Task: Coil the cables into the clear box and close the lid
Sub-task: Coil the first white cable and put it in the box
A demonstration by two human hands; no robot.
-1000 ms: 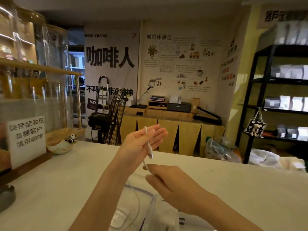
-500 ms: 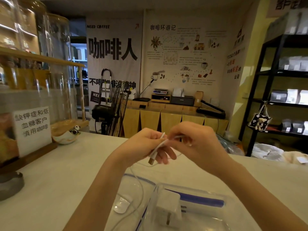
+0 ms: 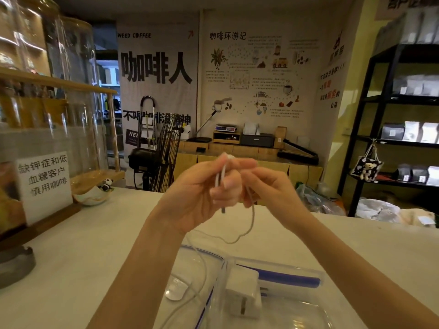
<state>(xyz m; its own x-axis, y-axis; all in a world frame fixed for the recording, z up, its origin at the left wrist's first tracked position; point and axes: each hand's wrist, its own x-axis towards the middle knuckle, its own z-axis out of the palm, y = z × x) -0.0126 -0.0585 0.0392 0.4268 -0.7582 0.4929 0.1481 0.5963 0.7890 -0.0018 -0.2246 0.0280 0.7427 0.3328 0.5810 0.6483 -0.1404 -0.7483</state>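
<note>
**Both hands work a white cable above the open clear box**

At the far left of the table [image 3: 71, 257] stands a wooden rack with tall glass jars [image 3: 78, 96] and a white paper sign [image 3: 44, 186] with printed characters; a small white dish [image 3: 91, 197] sits just beside the rack's base, and a dark round ashtray [image 3: 14, 267] rests near the table's left edge.

Toward the middle, the left hand [image 3: 197, 193] is raised above the table, its grip clenched around a white cable [image 3: 249, 224], with one straight plug end hanging down from between the fingers [image 3: 225, 186]. The right hand [image 3: 273, 188] is close against it, touching or nearly so, its fingertips pinching the same cable just beside the left hand. From the hands the cable drops in a loose loop and trails down toward the lid [image 3: 190, 281], which lies flat on the table below the left forearm.

Right of the lid, touching it, is the clear box [image 3: 297, 305], open, with a blue strip along its far rim. A white charger plug [image 3: 242, 293] stands inside at its left end.

At the far right, beyond the table, a black shelving unit [image 3: 384, 115] holds pale bags.
</note>
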